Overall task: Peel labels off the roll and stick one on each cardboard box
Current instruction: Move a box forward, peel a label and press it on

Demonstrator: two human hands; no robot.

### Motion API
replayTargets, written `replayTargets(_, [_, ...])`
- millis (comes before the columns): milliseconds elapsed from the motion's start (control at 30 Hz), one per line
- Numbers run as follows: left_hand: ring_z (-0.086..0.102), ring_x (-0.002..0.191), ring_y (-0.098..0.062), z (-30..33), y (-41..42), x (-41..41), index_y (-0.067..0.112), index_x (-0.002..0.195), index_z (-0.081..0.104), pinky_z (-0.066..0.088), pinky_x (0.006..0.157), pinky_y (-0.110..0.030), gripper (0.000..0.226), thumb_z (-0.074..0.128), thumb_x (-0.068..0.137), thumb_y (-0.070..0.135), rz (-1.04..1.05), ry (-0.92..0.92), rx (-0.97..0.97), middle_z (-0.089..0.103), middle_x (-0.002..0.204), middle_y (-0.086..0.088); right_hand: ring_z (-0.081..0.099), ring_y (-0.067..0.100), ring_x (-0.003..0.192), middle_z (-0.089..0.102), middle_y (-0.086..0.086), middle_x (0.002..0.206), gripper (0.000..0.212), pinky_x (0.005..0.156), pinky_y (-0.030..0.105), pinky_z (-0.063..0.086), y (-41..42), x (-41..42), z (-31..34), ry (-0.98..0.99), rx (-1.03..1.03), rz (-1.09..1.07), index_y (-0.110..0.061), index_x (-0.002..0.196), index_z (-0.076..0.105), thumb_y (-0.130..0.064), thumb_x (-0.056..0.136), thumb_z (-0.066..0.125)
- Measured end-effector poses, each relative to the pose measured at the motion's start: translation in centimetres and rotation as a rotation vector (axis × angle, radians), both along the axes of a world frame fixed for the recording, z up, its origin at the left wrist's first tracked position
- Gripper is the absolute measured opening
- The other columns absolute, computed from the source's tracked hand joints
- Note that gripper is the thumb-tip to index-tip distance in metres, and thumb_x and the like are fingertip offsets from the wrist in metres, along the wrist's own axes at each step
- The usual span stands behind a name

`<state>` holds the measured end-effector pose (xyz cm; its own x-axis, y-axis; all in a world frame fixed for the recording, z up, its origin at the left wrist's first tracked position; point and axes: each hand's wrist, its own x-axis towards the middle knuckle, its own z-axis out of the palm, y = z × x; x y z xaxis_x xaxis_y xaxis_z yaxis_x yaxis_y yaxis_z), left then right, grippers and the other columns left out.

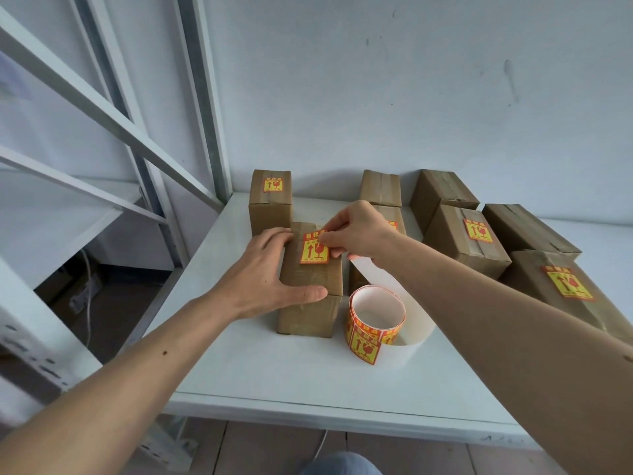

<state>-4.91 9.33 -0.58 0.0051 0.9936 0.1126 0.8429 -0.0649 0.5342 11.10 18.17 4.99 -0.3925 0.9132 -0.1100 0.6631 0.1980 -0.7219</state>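
one label [314, 249] is pinched at its top edge by the right hand [356, 231], lying lengthwise on the box [310, 289] steadied under the flat, spread left hand [270, 269].

Storeroom: metal shelving [113, 125], taped cardboard boxes [466, 241], white table [274, 371].

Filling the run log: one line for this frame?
step: sticking label | left hand: steadies near box | right hand: pinches label | roll: on table

White table [274, 378] vs pale scuffed wall [411, 97]; metal shelving frame [144, 138] at left, w/ maybe a cable [89, 303] below.
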Motion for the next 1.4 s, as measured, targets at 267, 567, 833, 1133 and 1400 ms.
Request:
replayTargets(267, [0.024,0.138,-0.01,0.4,-0.4,0.2,0.023,0.145,0.024,0.033,0.11,-0.035,0.115,0.059,0.052,0.082,0.001,-0.021,-0.006,0.023,0.152,0.007,0.067,0.009,0.069,0.074,0.006,0.091,0.023,0.053,0.018,0.049,0.1,-0.1,0.1,0.036,0.0,0.014,-0.009,0.105,0.071,-0.024,0.087,0.071])
replayTargets(567, [0.023,0.139,-0.011,0.7,-0.5,0.2,0.023,0.145,0.023,0.031,0.109,-0.034,0.116,0.058,0.052,0.081,-0.002,-0.001,-0.018,0.022,0.152,0.006,0.067,0.007,0.064,0.074,0.002,0.084,0.017,0.049,0.018,0.047,0.1,-0.1,0.1,0.095,-0.077,-0.044,-0.013,0.098,0.072,-0.025,0.086,0.072])
replayTargets(833, [0.023,0.139,-0.011,0.6,-0.3,0.0,0.023,0.145,0.024,0.031,0.111,-0.036,0.12,0.054,0.049,0.088,0.001,0.019,-0.018,0.022,0.152,0.006,0.063,0.007,0.059,0.072,0.004,0.083,0.021,0.052,0.019,0.049,0.1,-0.6,-0.1,0.035,-0.045,-0.024,-0.009,0.102,0.071,-0.023,0.086,0.072])
replayTargets(1133, [0.027,0.137,-0.011,0.6,0.0,0.4,0.021,0.143,0.03,0.034,0.11,-0.038,0.108,0.042,0.06,0.089,0.012,-0.012,0.003,0.027,0.15,0.006,0.063,0.007,0.057,0.07,0.004,0.084,0.024,0.049,0.016,0.048,0.2,-0.9,-0.7,-0.032,0.059,-0.019,-0.008,0.106,0.071,-0.021,0.086,0.072])
replayTargets(1400, [0.038,0.129,-0.014,0.2,0.8,1.3,0.012,0.132,0.041,0.038,0.099,-0.031,0.051,0.038,0.096,0.048,0.137,0.021,0.11,0.039,0.14,-0.001,0.067,0.013,0.076,0.067,0.003,0.088,0.025,0.062,0.02,0.055,-0.1,-1.3,-1.3,-0.053,0.154,-0.032,-0.007,0.107,0.071,-0.02,0.085,0.073])
